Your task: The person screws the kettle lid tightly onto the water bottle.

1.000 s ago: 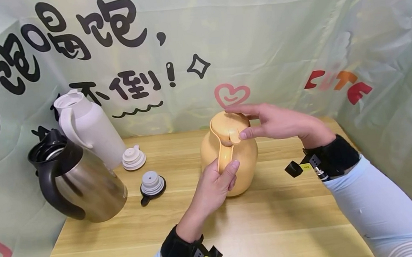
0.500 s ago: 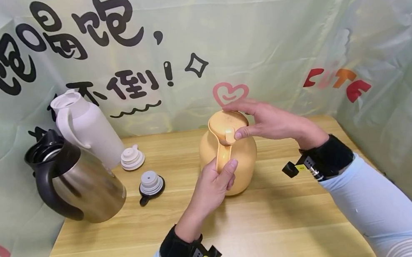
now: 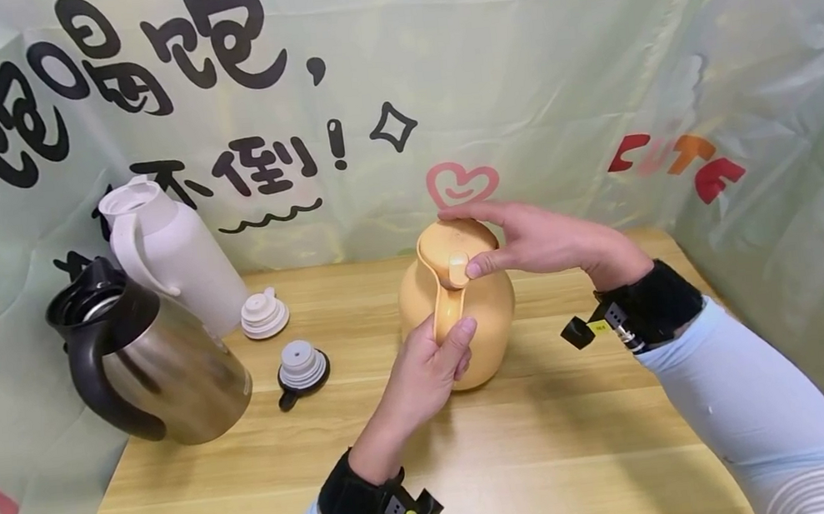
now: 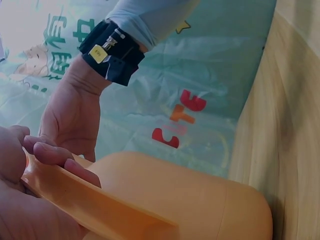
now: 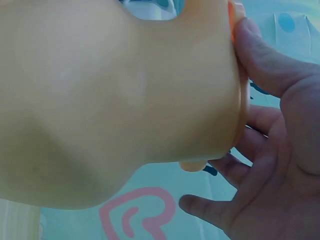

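Observation:
A yellow-orange vacuum jug (image 3: 491, 328) stands upright on the wooden table in the head view. My left hand (image 3: 422, 377) grips its handle (image 3: 449, 310), thumb lying along the side. Over the round lid (image 3: 455, 240) spans my right hand (image 3: 549, 236), thumb at the lid's tab (image 3: 459, 270) and fingertips at the far rim. In the right wrist view the thumb (image 5: 262, 57) presses the lid's edge, while the little finger sticks out apart from the jug. Fingers (image 4: 52, 154) of the left hand curl round the handle in the left wrist view.
At the left stand a steel jug (image 3: 179, 374) with black handle and a white jug (image 3: 189, 259), both with open tops. Their stoppers, one white (image 3: 264, 314) and one grey and black (image 3: 302, 369), lie on the table (image 3: 256, 491). A printed cloth (image 3: 538, 93) hangs behind.
The right hand has turned the lid slightly, its tab shifting left until it lines up with the handle. The left hand keeps its hold on the handle.

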Demonstrator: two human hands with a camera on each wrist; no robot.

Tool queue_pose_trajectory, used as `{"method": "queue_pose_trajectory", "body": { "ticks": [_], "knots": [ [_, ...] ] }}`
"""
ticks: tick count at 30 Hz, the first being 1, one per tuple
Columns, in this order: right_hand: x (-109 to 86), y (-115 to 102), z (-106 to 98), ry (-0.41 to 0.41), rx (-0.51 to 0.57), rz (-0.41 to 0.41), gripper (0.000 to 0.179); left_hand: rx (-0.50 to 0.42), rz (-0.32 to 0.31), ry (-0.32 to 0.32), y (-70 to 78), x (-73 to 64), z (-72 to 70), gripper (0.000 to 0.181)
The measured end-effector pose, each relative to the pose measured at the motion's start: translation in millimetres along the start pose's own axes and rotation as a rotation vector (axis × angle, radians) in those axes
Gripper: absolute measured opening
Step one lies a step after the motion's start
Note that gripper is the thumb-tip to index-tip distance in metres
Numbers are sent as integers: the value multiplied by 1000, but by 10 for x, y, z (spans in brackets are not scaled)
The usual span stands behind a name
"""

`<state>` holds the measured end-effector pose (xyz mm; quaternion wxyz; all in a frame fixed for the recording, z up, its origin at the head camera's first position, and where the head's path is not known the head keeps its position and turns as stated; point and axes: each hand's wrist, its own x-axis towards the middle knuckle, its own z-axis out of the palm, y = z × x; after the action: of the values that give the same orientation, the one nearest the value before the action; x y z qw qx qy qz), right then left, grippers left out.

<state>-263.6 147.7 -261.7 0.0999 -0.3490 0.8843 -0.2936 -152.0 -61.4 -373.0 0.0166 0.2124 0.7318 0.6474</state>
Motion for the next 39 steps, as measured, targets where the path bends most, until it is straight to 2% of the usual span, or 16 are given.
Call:
{"method": "queue_pose_trajectory", "body": {
  "ticks": [9, 16, 23, 27, 31, 35, 39],
  "knots": [
    [-26, -66, 101, 106, -63, 19, 80, 12, -7, 33, 4, -6, 30, 37],
    [-63, -105, 138, 133, -139, 10, 82, 42, -5, 62, 29, -17, 62, 37],
    [-71, -131, 153, 135, -151, -11, 85, 55, -15, 85, 61, -43, 81, 37],
    [-81, -106, 185, 148, -117, -51, 82, 47, -15, 69, 60, -42, 80, 37],
    [-117, -17, 288, 197, -23, -82, 75, 29, -22, 44, 56, -33, 79, 37],
    [-177, 57, 426, 292, 78, -86, 72, 15, -6, 34, 37, -22, 82, 35],
    [-214, 98, 553, 399, 110, -99, 72, 13, 19, 27, -1, 2, 98, 40]
  ]
}}
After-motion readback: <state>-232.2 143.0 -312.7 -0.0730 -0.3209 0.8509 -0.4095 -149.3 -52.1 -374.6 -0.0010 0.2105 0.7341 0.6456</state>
